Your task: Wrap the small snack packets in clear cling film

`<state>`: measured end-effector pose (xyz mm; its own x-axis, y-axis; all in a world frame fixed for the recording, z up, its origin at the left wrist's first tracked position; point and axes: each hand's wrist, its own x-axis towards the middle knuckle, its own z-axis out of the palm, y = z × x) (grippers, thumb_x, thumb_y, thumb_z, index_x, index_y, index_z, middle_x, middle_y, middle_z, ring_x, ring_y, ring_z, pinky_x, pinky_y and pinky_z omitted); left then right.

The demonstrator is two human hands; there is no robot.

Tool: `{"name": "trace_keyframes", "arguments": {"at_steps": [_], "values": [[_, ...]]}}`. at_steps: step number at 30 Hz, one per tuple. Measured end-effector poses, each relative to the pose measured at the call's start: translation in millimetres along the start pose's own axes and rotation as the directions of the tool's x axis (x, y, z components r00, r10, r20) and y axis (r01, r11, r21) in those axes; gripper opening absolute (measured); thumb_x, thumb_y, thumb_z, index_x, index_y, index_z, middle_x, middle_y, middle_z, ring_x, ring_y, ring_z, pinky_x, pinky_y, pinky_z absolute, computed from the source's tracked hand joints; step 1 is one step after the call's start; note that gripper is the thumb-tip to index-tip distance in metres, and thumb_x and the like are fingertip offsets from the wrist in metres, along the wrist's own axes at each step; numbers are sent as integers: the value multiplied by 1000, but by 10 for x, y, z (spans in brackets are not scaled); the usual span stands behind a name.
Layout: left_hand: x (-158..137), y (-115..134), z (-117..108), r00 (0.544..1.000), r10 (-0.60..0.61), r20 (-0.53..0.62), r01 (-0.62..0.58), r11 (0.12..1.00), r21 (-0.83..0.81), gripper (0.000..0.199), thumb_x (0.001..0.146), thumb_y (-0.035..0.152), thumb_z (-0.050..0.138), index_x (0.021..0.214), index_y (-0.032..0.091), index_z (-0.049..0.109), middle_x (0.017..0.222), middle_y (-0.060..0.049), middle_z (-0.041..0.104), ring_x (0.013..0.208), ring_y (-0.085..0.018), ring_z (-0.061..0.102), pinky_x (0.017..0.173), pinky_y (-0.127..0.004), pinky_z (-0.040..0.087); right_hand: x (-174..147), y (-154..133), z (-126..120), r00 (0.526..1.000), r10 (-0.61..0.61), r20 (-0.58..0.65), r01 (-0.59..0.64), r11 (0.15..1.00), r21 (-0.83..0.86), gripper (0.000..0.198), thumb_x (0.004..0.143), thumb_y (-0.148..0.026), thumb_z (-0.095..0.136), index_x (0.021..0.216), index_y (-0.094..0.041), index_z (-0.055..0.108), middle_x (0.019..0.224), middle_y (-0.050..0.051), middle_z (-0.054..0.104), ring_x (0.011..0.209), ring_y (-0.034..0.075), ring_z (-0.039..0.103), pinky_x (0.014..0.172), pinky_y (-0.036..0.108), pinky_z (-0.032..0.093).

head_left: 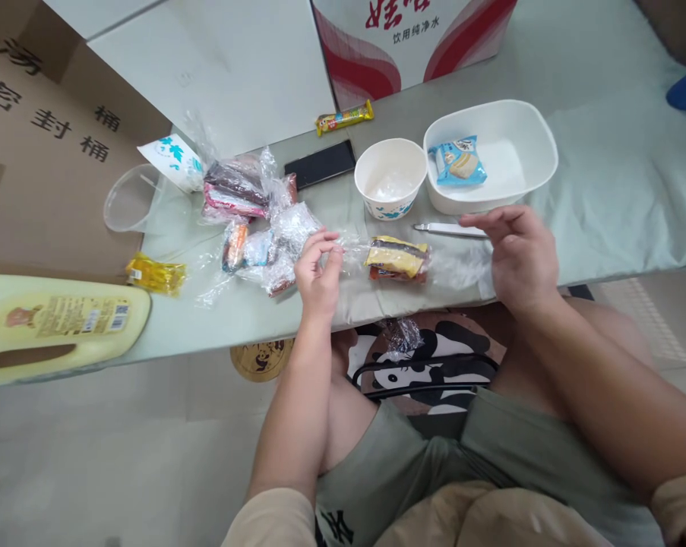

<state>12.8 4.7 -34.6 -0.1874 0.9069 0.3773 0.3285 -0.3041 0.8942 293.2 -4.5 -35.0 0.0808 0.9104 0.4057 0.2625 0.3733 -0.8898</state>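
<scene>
Several snacks in yellow and red-orange wrappers [398,257] lie near the table's front edge, bundled in clear plastic wrap [459,266] that trails out on both sides. My left hand [318,277] is at the bundle's left end, thumb and forefinger pinched on the film. At the other end, my right hand [522,254] has its fingers stretched toward the left, beside the film; its thumb is mostly hidden. Just behind the film lies a slim silver-white tool [450,229], its right end near or under my right fingertips.
A paper bowl [391,182], a white tub with a blue snack packet [457,161], a phone [320,164] and a yellow snack bar [344,118] stand behind. Plastic-wrapped snack bundles [237,190] crowd the left. A pale yellow jug [63,323] lies at the left edge; a water carton [416,45] stands behind.
</scene>
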Motion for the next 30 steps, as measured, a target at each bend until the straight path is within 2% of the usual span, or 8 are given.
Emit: {"name": "trace_keyframes", "arguments": {"at_steps": [5, 9, 11, 13, 16, 20, 25, 30], "values": [[-29, 71, -7, 998, -26, 49, 32, 992, -121, 29, 86, 49, 64, 74, 23, 67, 78, -2, 67, 82, -18, 65, 82, -35, 54, -71, -291, -60, 931, -96, 352, 197, 944, -264, 40, 87, -48, 62, 119, -24, 62, 100, 8, 72, 97, 29, 68, 90, 48, 53], [-14, 79, 2, 997, -73, 36, 78, 983, -165, 22, 86, 40, 61, 74, 23, 67, 77, -2, 66, 82, -19, 65, 79, -34, 53, -231, -406, 111, 869, -155, 470, 301, 919, -254, 32, 88, -45, 64, 112, -24, 65, 108, 10, 72, 100, 29, 68, 90, 47, 53], [8, 82, 17, 994, -106, -10, 102, 974, -202, 20, 85, 34, 56, 71, 23, 64, 73, -2, 63, 80, -18, 64, 78, -34, 52, -305, -402, 215, 847, -191, 496, 353, 900, -256, 18, 89, -37, 64, 102, -25, 66, 107, 9, 73, 103, 28, 67, 91, 47, 52], [31, 87, 32, 990, -121, -72, 99, 963, -252, 19, 83, 26, 53, 67, 22, 62, 68, -2, 61, 75, -17, 63, 76, -33, 51, -328, -374, 264, 846, -202, 494, 383, 874, -298, 5, 91, -28, 62, 90, -25, 65, 104, 7, 74, 105, 28, 67, 93, 47, 52], [42, 95, 35, 988, -93, -123, 56, 961, -272, 20, 79, 20, 50, 63, 22, 61, 64, -1, 60, 71, -16, 62, 72, -31, 50, -242, -309, 186, 877, -189, 442, 379, 837, -395, 7, 92, -23, 61, 88, -25, 66, 101, 6, 75, 101, 27, 68, 91, 46, 52], [0, 107, 16, 998, 41, -56, -45, 996, -73, 21, 87, 26, 52, 73, 21, 67, 72, -1, 66, 76, -16, 64, 74, -31, 50, -57, -257, -32, 934, -257, 247, 351, 789, -505, 12, 89, -16, 61, 92, -26, 68, 94, 5, 74, 92, 26, 69, 83, 44, 53], [-46, 117, 33, 979, 191, -73, -181, 975, 128, 29, 99, 41, 49, 91, 21, 69, 82, -3, 69, 77, -14, 64, 75, -28, 49, -62, -360, -97, 875, -476, 94, 466, 773, -430, 20, 80, -9, 62, 87, -28, 67, 86, 3, 71, 94, 27, 70, 84, 46, 55], [-51, 110, 51, 979, 198, -47, -192, 975, 114, 32, 100, 45, 48, 92, 20, 67, 77, -2, 68, 71, -13, 64, 70, -26, 49, -155, -470, -94, 867, -475, 151, 498, 811, -308, 20, 78, -8, 57, 81, -27, 64, 81, 2, 69, 70, 19, 67, 60, 34, 53]]}}
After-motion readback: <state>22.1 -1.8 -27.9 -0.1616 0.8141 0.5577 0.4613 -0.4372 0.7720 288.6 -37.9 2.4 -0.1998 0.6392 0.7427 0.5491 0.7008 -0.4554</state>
